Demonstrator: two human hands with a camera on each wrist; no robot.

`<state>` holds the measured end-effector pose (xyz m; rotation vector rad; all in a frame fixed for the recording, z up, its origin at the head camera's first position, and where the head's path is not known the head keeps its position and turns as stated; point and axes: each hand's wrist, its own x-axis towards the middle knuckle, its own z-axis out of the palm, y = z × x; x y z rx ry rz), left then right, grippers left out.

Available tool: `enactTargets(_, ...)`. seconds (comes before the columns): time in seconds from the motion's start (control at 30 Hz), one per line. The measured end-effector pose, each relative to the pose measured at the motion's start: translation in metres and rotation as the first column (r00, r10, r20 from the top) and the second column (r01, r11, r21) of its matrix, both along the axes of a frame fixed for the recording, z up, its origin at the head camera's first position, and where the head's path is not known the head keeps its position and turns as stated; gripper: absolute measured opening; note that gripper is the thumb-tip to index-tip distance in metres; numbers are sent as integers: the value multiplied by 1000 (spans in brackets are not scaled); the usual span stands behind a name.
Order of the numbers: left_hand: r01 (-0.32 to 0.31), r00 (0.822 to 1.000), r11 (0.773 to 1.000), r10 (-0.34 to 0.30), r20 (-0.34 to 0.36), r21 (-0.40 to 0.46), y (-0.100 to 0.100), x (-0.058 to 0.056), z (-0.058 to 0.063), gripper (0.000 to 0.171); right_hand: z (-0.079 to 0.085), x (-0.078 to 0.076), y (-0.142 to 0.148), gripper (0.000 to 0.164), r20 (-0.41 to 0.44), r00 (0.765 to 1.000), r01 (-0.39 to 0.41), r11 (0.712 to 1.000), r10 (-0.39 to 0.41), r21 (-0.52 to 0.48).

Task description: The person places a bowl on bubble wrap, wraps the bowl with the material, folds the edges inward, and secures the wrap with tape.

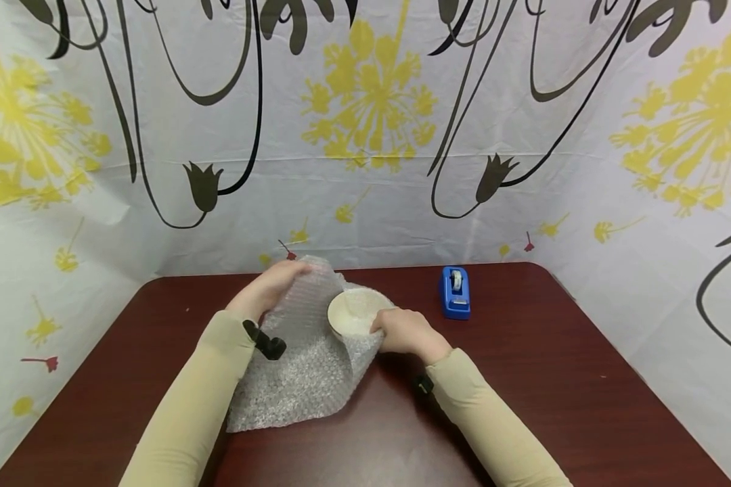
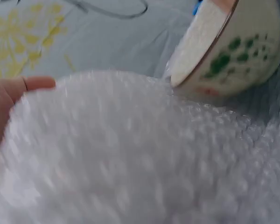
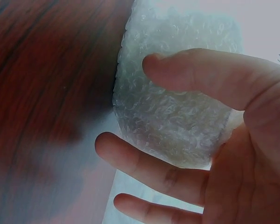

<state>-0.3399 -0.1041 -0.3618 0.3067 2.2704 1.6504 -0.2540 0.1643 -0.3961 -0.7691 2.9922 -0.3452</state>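
A cream bowl point(image 1: 341, 316) with a brown rim and green painted leaves sits tilted on a sheet of bubble wrap point(image 1: 298, 379), its opening toward the head camera. My right hand point(image 1: 407, 333) grips the bowl's right side with wrap folded over the rim. In the right wrist view the thumb point(image 3: 177, 74) presses on the wrap, while two fingers stretch out below it; the other fingers are hidden. My left hand point(image 1: 274, 284) holds the sheet's far left edge and lifts it up beside the bowl. Wrap hides most of that hand in the left wrist view.
A blue tape dispenser point(image 1: 455, 294) stands at the back right of the dark red-brown table point(image 1: 542, 358). Behind and beside the table hangs a white cloth point(image 1: 371, 223) with yellow and dark flower prints.
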Motion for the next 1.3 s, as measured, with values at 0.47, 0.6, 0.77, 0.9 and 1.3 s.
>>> enactTargets(0.47, 282, 843, 815, -463, -276, -506, 60, 39, -6, 43, -3, -3, -1, 10, 4, 1000, 1, 1000, -1, 16)
enactTargets(0.6, 188, 793, 692, -526, -308, -697, 71, 45, -10, 48, -3, -3, -2, 11, -16, 1000, 3, 999, -2, 33)
enactTargets(0.77, 99, 766, 523, -583, -271, -847, 87, 51, -13, 40, -2, -3, -1, 14, -26, 1000, -12, 999, 12, 35)
enactTargets(0.9, 55, 766, 449, -592, -251, -892, 96, 53, -15, 40, -1, -3, 0, 12, -26, 999, -23, 999, 23, 23)
enactTargets(1.3, 28, 836, 334, -524, -161, -942, 116, 60, -11, 39, 0, -5, 6, 55, 55, 996, -60, 996, 64, -69)
